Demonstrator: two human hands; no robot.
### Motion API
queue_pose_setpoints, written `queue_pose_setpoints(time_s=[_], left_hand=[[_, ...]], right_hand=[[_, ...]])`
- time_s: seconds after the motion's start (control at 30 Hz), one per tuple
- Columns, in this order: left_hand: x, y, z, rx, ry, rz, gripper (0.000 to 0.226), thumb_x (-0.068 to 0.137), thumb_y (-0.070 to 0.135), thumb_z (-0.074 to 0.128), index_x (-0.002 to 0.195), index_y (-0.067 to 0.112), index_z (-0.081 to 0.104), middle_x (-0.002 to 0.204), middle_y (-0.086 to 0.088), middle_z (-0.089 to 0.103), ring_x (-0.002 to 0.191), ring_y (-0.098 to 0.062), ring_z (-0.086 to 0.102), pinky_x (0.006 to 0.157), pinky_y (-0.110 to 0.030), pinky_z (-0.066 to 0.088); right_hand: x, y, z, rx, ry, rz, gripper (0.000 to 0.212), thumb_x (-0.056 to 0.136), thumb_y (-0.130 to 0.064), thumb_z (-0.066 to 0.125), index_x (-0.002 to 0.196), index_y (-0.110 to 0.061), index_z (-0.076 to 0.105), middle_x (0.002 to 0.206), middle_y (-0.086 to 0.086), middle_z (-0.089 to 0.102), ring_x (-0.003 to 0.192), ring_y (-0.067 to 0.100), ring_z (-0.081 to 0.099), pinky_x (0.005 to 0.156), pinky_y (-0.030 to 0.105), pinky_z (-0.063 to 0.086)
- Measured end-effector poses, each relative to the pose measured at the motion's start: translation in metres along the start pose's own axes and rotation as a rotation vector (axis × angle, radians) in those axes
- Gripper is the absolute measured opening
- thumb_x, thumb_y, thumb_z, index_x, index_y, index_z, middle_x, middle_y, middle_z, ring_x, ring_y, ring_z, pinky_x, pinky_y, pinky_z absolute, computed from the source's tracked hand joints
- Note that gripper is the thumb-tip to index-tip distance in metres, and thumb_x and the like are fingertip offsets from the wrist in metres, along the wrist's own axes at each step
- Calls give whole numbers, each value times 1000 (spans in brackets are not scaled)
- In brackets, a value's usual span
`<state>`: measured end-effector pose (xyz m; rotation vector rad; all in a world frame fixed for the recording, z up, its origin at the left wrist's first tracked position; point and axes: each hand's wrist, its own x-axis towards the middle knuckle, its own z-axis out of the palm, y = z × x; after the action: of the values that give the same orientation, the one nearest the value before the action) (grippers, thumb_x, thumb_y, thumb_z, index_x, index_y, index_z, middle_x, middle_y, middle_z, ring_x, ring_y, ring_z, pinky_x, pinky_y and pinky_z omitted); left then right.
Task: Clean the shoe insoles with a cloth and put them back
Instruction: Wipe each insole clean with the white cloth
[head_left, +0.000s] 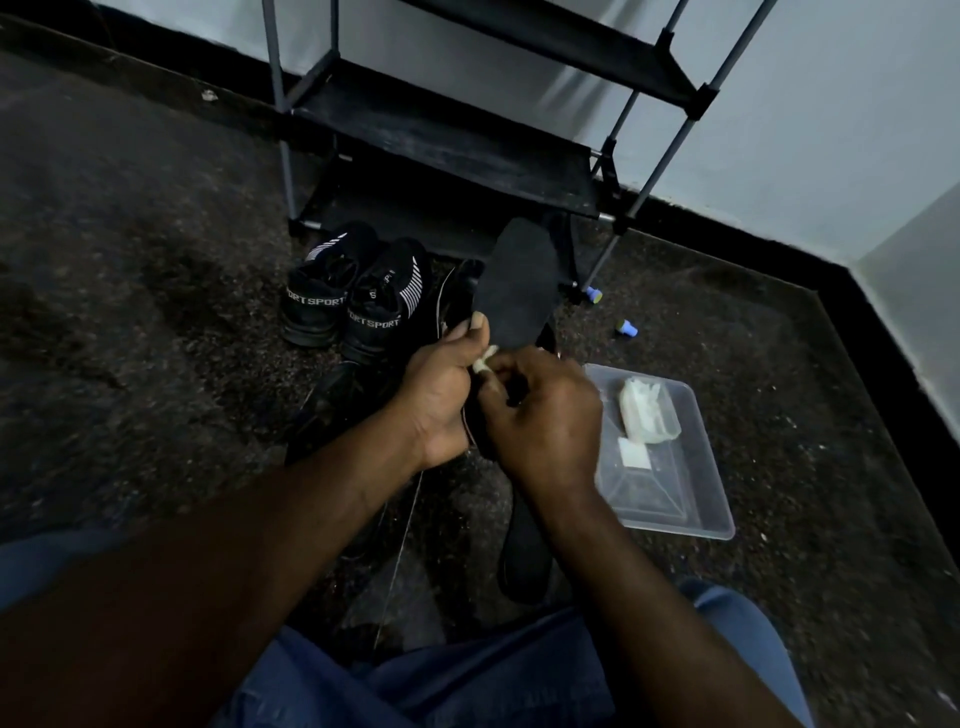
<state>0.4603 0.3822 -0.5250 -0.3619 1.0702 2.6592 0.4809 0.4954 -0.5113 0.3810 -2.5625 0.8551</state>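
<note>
My left hand (439, 395) grips the lower part of a black insole (519, 283), which stands upright above the floor. A small white cloth (484, 362) shows between my hands, and my right hand (545, 415) pinches it against the insole. A second black insole (524, 551) lies on the floor below my right wrist. Two black sport shoes (353, 288) stand side by side ahead, left of the insole. Another dark shoe (332, 410) lies under my left hand, mostly hidden.
A clear plastic tray (691, 493) on the floor at right holds a white folded cloth (649, 410) and a small white square. A black shoe rack (452, 135) stands against the wall. Two small blue caps (626, 328) lie near its foot.
</note>
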Motion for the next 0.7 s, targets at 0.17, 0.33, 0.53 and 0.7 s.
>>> queue_pose_setpoints(time_s=[0.17, 0.33, 0.53, 0.7], left_hand=[[6, -9, -1, 59, 21, 56, 39, 107, 30, 52, 143, 17, 57, 135, -10, 68, 126, -29, 64, 111, -48, 48], [2, -6, -3, 195, -38, 118, 30, 107, 7, 46, 132, 1, 61, 120, -16, 71, 107, -27, 69, 98, -41, 54], [2, 1, -8, 153, -16, 108, 18, 107, 16, 52, 107, 10, 69, 95, -6, 73, 87, -19, 69, 77, -29, 58], [2, 6, -6, 141, 11, 155, 36, 109, 14, 45, 143, 9, 56, 136, -15, 67, 121, -29, 65, 106, -41, 51]], right_hand=[[36, 21, -13, 49, 150, 172, 18, 84, -38, 66, 94, -26, 75, 83, -7, 74, 80, 18, 69, 73, 40, 57], [41, 21, -13, 77, 108, 154, 26, 85, -29, 66, 106, -26, 80, 97, -6, 79, 86, 18, 72, 81, 40, 58], [0, 16, 3, 146, -25, 63, 22, 85, -24, 71, 104, -28, 82, 98, -7, 79, 89, 15, 72, 80, 39, 58], [5, 11, -9, 314, -57, 71, 9, 88, -28, 77, 93, -25, 83, 87, -10, 79, 80, 6, 73, 76, 40, 60]])
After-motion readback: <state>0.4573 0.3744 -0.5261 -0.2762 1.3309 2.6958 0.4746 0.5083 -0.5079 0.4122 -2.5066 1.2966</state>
